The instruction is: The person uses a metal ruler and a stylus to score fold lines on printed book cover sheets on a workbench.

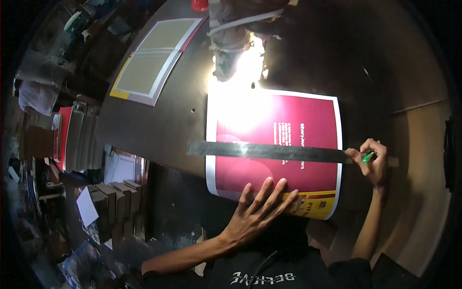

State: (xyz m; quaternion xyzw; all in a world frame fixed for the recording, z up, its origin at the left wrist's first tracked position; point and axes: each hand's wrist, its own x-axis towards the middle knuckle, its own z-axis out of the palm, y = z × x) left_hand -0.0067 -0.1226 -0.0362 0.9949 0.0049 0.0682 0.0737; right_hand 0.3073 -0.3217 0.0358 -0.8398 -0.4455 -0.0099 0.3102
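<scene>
Right now your left hand lies flat, fingers spread open, pressing the near edge of the maroon printed sheet on the dark table. Your right hand is closed around a small green tool, held against the right end of the metal ruler.

The ruler lies flat across the sheet, long axis running left to right, slightly tilted down toward the right. Its left end sticks out past the sheet's left edge onto the table; its right end passes the sheet's right edge under your right hand.

The sheet has a white border, a maroon field, small white text blocks near the middle, and a yellow strip with small logos at the near right corner, just beside your left fingertips. Strong glare washes out its far left corner.

Far left on the table: a second sheet, olive-tan panels with white border, a yellow corner and a reddish edge, lying diagonally, well apart from the ruler. A wrapped bundle with white cord sits at the far edge. A red stack stands off the table at left.
</scene>
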